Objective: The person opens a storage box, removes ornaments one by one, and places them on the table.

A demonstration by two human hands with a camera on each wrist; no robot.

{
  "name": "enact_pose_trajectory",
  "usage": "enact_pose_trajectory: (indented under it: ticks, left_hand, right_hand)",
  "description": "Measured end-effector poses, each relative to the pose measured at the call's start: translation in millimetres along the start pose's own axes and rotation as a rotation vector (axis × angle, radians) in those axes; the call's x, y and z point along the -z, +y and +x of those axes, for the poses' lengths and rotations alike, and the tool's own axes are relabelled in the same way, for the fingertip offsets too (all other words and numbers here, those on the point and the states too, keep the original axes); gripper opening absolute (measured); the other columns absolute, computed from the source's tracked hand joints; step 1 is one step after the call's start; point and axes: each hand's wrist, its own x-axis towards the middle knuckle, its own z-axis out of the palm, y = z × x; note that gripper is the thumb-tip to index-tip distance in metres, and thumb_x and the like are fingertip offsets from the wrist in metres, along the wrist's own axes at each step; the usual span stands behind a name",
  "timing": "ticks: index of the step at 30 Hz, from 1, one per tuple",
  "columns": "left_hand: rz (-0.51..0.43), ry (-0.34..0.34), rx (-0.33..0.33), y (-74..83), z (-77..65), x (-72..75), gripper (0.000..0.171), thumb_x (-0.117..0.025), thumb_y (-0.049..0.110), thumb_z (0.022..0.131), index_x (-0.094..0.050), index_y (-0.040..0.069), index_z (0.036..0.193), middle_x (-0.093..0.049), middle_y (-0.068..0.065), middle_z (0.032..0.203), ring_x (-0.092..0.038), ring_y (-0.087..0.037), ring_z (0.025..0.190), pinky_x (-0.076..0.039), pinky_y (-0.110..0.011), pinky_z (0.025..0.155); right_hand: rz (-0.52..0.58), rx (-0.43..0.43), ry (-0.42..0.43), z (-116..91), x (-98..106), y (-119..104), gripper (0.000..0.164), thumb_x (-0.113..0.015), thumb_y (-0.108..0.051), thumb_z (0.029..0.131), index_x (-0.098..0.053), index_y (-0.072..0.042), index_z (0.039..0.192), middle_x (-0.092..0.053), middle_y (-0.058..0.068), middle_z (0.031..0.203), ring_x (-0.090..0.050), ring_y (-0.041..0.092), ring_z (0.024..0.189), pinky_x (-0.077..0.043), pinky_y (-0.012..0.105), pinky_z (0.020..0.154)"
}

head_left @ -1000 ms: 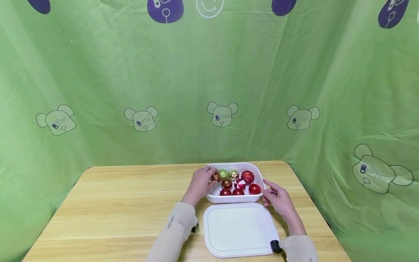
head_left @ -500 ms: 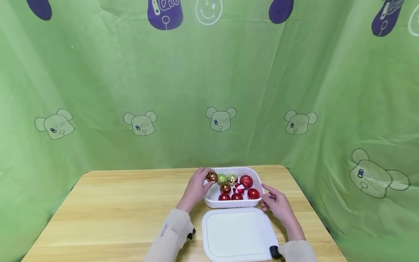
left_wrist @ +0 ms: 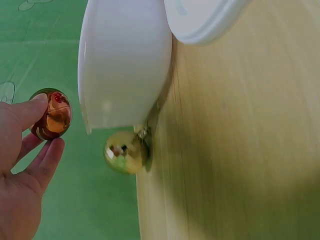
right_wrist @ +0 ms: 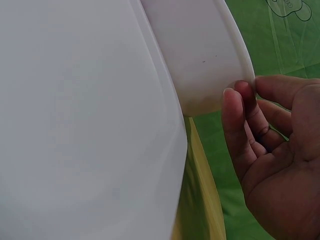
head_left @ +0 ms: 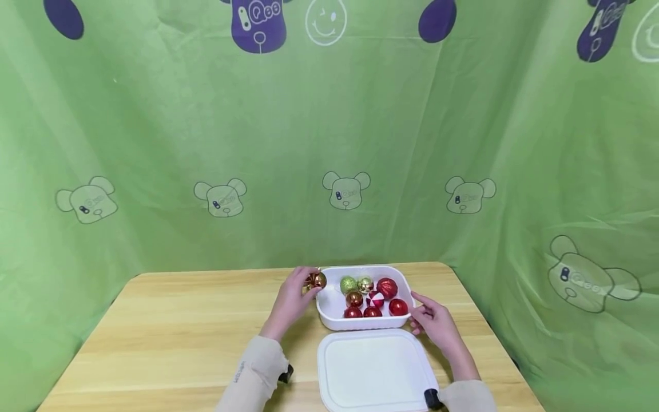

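Note:
My left hand [head_left: 290,300] pinches a shiny copper-coloured Christmas ball [left_wrist: 54,117] between thumb and fingers. It is just outside the left rim of a white plastic box [head_left: 364,325]. Beside that end of the box, a gold Christmas ball [left_wrist: 125,152] sits on the table, mostly behind my fingers in the head view. Inside the box are several balls, including a green glittery ball [head_left: 348,285], a red ridged ball [head_left: 387,288] and a red-and-white ball [head_left: 375,299]. My right hand [head_left: 435,323] holds the box at its right front corner, thumb and fingertips at the rim.
A white lid [head_left: 378,369] lies flat on the wooden table [head_left: 195,332] in front of the box. Green printed cloth [head_left: 283,131] hangs behind the table and at both sides.
My left hand has carried the copper ball leftward, from inside the box to outside its left rim. My right hand stays at the box corner. The head view has tilted slightly up.

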Motion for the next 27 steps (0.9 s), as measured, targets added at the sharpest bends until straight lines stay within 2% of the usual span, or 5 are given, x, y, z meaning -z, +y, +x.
enact_pose_trajectory:
  ticks: [5,12,18,27]
  left_hand:
    - [-0.031,0.039,-0.014,-11.3,-2.7,8.5,0.044,-0.079,0.010,0.090,-0.064,0.009,0.132,-0.066,-0.009,0.123,-0.069,-0.026,0.110,-0.060,-0.041,0.099]
    - [-0.124,0.055,0.044,-25.0,-9.3,17.3,0.044,-0.078,0.007,0.090,-0.063,0.006,0.132,-0.065,-0.011,0.124,-0.069,-0.029,0.111,-0.060,-0.043,0.100]
    - [-0.114,0.077,0.046,-36.2,-12.7,18.1,0.042,-0.078,0.007,0.090,-0.064,0.006,0.129,-0.065,-0.012,0.124,-0.069,-0.029,0.111,-0.061,-0.040,0.097]
    - [-0.107,0.089,0.158,-47.6,-15.5,22.3,0.045,-0.078,0.008,0.090,-0.063,0.005,0.133,-0.064,-0.013,0.130,-0.068,-0.031,0.114,-0.060,-0.044,0.099]
  right_hand:
    - [-0.020,0.004,0.009,2.2,1.3,1.5,0.056,-0.061,-0.006,0.103,-0.041,-0.001,0.156,-0.068,0.024,0.102,-0.069,0.021,0.078,-0.065,0.032,0.068]
    - [-0.011,0.009,-0.004,2.6,0.3,3.4,0.057,-0.062,-0.007,0.103,-0.041,0.000,0.155,-0.068,0.023,0.100,-0.069,0.021,0.078,-0.065,0.032,0.068]
    - [-0.017,0.000,0.003,2.3,0.1,4.9,0.057,-0.061,-0.006,0.103,-0.041,0.000,0.156,-0.069,0.022,0.100,-0.069,0.021,0.078,-0.065,0.031,0.068]
    - [-0.013,-0.012,0.003,0.8,-1.0,2.8,0.057,-0.062,-0.008,0.103,-0.041,0.000,0.156,-0.069,0.021,0.100,-0.069,0.021,0.079,-0.065,0.032,0.068]
